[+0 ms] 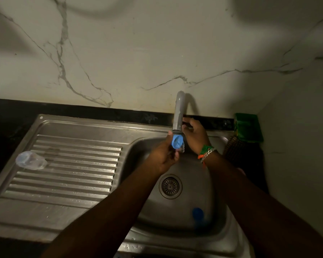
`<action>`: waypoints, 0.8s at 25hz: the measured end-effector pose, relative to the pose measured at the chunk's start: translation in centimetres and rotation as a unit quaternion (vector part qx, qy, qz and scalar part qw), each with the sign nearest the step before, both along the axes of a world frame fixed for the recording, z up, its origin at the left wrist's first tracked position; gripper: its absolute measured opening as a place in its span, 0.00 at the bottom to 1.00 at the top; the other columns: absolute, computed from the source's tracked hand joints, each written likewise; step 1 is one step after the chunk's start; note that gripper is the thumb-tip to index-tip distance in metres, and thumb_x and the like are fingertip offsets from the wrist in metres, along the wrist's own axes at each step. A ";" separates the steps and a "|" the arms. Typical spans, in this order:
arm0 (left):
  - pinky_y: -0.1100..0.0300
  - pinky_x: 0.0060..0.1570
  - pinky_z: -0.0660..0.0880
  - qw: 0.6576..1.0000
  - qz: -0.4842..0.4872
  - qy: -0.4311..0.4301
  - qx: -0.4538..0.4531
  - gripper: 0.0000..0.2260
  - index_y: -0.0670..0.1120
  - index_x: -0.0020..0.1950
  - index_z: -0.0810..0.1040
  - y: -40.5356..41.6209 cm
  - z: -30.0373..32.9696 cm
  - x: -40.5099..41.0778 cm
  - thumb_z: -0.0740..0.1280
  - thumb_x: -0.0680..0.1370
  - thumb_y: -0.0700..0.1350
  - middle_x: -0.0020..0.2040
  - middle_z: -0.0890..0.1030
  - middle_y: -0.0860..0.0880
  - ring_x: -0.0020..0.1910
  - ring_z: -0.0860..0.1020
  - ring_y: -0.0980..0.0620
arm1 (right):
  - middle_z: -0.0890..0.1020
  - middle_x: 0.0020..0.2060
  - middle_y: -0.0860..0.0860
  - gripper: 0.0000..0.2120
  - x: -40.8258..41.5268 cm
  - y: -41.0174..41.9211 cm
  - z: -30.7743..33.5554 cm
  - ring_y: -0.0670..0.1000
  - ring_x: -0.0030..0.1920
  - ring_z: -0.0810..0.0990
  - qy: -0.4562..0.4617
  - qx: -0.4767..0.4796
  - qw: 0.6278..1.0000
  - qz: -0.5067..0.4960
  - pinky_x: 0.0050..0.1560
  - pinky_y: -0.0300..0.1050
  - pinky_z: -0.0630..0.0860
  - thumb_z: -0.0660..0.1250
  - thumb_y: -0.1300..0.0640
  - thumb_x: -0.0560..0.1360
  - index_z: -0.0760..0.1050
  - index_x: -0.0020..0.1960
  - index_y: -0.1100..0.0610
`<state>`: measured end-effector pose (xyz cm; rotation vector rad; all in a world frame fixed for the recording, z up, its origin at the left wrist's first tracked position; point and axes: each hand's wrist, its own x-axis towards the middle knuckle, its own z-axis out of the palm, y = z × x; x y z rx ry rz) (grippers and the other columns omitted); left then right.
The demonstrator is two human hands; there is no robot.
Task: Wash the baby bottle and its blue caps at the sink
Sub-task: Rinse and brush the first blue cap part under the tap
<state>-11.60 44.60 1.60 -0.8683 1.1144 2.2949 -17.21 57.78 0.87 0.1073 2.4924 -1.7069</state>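
Dim light over the sink [93, 127], and the left hand [163, 157] is up at centre frame, holding a blue cap [177, 141] right under the mouth of the tap [177, 116]. The cap's round face is turned toward the camera and slightly up; a bit of clear plastic shows at its lower right edge, too blurred to name. The left fingers are curled round it from below and from the left, so the cap sits at the fingertips, above the knuckles.

The right hand [194, 135] is just right of the tap, fingers bent around a dark handle behind the spout; wrist bands [206, 152] in orange, green and silver sit below it.

A second cap [198, 214], blue and blurred, lies in the basin at lower right, near the front wall and well apart from the drain [170, 186].

The bottle [31, 160], clear, lies on its side on the ribbed drainboard at left of frame, long axis running left to right, touched by neither hand. Which end is its mouth I cannot tell.

A green packet [248, 127] stands in the right corner on the dark desk [11, 116].
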 end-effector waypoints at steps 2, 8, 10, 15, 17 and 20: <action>0.61 0.39 0.77 0.984 -0.031 0.077 -0.159 0.09 0.46 0.55 0.81 0.5 0.0 0.6 0.69 0.81 0.51 0.47 0.83 0.47 0.42 0.80 0.53 | 0.79 0.59 0.44 0.12 2.1 1.1 0.7 0.50 0.60 0.79 -0.032 -0.049 0.997 0.056 0.46 0.37 0.77 0.62 0.55 0.83 0.74 0.64 0.43; 0.66 0.43 0.80 0.907 -0.070 0.241 -0.339 0.23 0.45 0.65 0.76 1.1 1.2 2.9 0.79 0.72 0.38 0.55 0.81 0.53 0.50 0.81 0.59 | 0.78 0.67 0.49 0.20 6.3 3.3 2.3 0.46 0.64 0.78 0.022 -0.017 0.977 0.210 0.60 0.45 0.80 0.66 0.61 0.80 0.74 0.71 0.50; 0.68 0.41 0.80 0.903 -0.053 0.247 -0.347 0.27 0.46 0.66 0.75 1.2 1.6 4.0 0.80 0.70 0.39 0.55 0.79 0.55 0.51 0.79 0.60 | 0.82 0.61 0.49 0.14 7.2 3.7 3.1 0.46 0.60 0.81 0.043 0.018 0.974 0.221 0.59 0.46 0.80 0.67 0.62 0.80 0.78 0.64 0.52; 0.69 0.39 0.78 0.906 -0.017 0.272 -0.324 0.19 0.50 0.67 0.76 0.7 2.3 5.9 0.74 0.78 0.50 0.55 0.80 0.54 0.48 0.83 0.59 | 0.85 0.50 0.50 0.09 8.5 5.0 4.5 0.46 0.51 0.83 0.100 0.047 0.980 0.163 0.52 0.40 0.79 0.73 0.60 0.75 0.81 0.55 0.56; 0.61 0.43 0.80 0.899 0.001 0.263 -0.350 0.14 0.51 0.64 0.77 -0.6 1.7 7.0 0.68 0.81 0.55 0.56 0.82 0.52 0.52 0.83 0.55 | 0.86 0.45 0.50 0.08 8.4 6.0 4.0 0.42 0.42 0.83 0.023 -0.071 0.988 0.136 0.41 0.36 0.78 0.75 0.58 0.74 0.82 0.52 0.56; 0.46 0.57 0.80 0.841 0.009 0.259 -0.475 0.11 0.43 0.60 0.80 -4.3 -0.8 9.1 0.70 0.81 0.47 0.54 0.85 0.46 0.54 0.83 0.49 | 0.84 0.41 0.51 0.05 9.4 6.9 1.1 0.44 0.36 0.81 -0.200 -0.153 0.961 0.114 0.33 0.37 0.73 0.75 0.54 0.73 0.84 0.47 0.53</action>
